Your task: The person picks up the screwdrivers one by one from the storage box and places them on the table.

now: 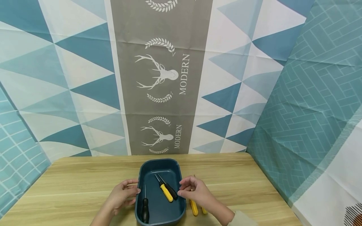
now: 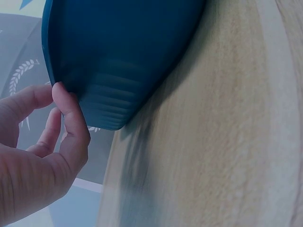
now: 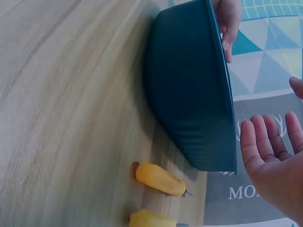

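A dark blue plastic bin (image 1: 160, 217) stands on the table. My left hand (image 1: 124, 195) pinches its left rim, the thumb (image 2: 71, 111) at the edge. Inside, a black-handled screwdriver (image 1: 145, 210) lies along the left side. A yellow-handled screwdriver (image 1: 166, 192) and another black-handled tool (image 1: 171, 191) lie side by side near the middle. Over the bin's right rim hovers my right hand (image 1: 195, 191), its fingers (image 3: 258, 137) spread loosely and holding nothing. Two yellow-handled tools (image 3: 161, 179) with metal shafts lie on the table beside the bin, partly hidden by this hand in the head view.
The wooden table (image 1: 85, 185) extends on both sides of the bin. A patterned cloth (image 1: 158, 103) with triangles and deer heads hangs behind it, and a teal cloth (image 1: 305, 94) hangs along the right side.
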`<state>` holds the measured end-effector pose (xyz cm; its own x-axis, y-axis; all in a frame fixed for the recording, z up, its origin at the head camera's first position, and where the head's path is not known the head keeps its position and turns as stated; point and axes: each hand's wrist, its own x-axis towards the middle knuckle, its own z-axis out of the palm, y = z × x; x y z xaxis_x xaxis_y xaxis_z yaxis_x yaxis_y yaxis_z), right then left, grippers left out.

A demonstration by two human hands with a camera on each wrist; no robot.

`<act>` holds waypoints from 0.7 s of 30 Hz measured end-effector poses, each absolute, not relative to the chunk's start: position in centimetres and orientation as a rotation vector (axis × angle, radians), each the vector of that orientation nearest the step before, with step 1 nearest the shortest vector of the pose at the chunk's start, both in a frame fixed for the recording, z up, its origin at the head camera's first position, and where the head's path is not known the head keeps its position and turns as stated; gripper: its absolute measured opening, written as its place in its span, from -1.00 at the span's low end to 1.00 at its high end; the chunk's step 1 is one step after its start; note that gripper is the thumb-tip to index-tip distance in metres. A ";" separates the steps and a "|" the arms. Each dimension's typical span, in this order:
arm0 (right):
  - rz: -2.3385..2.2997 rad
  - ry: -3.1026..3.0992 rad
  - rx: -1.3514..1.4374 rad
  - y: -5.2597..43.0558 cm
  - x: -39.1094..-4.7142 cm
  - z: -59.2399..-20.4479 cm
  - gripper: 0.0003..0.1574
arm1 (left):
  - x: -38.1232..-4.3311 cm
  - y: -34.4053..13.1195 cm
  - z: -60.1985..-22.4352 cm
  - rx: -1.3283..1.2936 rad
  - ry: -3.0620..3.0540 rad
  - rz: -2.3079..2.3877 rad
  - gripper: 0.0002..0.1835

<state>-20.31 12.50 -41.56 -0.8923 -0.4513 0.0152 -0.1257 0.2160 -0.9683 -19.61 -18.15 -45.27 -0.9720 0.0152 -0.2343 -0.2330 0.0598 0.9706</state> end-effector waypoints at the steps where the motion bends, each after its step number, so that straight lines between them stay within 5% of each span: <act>1: -1.734 2.210 -0.546 12.4 -20.3 -41.6 -0.54 | -19.6 -18.1 -45.3 -0.230 2.145 2.023 -0.42; 21: -1.748 2.171 -0.566 10.7 -20.1 -41.9 -0.58 | -19.8 -18.1 -45.4 -0.232 2.150 2.018 -0.43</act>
